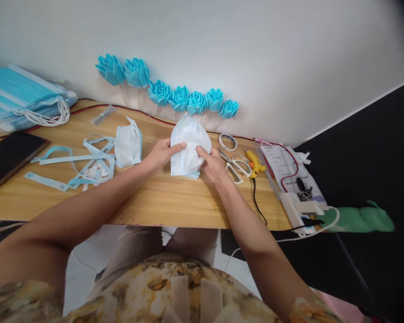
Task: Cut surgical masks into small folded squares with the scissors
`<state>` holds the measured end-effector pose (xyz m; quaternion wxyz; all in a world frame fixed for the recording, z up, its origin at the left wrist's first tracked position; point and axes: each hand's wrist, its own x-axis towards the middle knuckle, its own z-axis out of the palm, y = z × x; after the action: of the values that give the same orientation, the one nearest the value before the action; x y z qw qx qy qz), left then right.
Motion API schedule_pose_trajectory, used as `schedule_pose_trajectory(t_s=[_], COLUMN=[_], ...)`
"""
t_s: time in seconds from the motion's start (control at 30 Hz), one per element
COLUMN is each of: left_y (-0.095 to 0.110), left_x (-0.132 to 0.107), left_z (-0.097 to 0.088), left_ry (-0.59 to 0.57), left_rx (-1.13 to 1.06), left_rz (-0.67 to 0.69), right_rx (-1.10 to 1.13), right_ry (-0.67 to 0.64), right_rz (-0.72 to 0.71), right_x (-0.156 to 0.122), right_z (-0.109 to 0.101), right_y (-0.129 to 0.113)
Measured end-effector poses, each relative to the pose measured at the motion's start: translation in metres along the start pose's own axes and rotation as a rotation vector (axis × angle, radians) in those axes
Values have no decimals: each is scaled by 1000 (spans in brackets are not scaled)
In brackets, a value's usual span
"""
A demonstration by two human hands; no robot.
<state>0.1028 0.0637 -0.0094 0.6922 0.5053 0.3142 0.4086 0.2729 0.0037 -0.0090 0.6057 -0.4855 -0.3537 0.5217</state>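
Both of my hands hold a folded piece of white face-mask fabric [189, 142] upright on the wooden table [161, 202]. My left hand [160, 154] grips its left edge, thumb laid across the front. My right hand [213, 163] pinches the right edge, thumb on the fabric. The fabric's pale blue side shows at its bottom edge. Another cut white mask piece [128, 144] lies just left of my left hand.
Cut blue strips [77, 163] lie at left, beside a dark tablet [6, 157] and a stack of blue masks [23, 98]. Several blue fabric flowers [175, 96] lean on the wall. Tape roll [228, 142], scissors [235, 165], glue gun [256, 163] and power strip [289, 179] sit right.
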Motion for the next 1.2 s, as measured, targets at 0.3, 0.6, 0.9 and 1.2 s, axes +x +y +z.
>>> schedule_pose_trajectory(t_s=[0.3, 0.6, 0.9, 1.2], left_y=[4, 2, 3, 5], left_x=[-3, -2, 2, 2], left_z=[3, 2, -3, -3], left_ry=[14, -24, -5, 49], left_rx=[18, 43, 129, 41], left_rz=[7, 26, -16, 6], right_rx=[-8, -180, 26, 59], right_ry=[-17, 64, 30, -14], right_rz=[23, -61, -87, -40], right_x=[-2, -1, 6, 4], right_z=[1, -1, -4, -2], right_y=[-2, 6, 6, -1])
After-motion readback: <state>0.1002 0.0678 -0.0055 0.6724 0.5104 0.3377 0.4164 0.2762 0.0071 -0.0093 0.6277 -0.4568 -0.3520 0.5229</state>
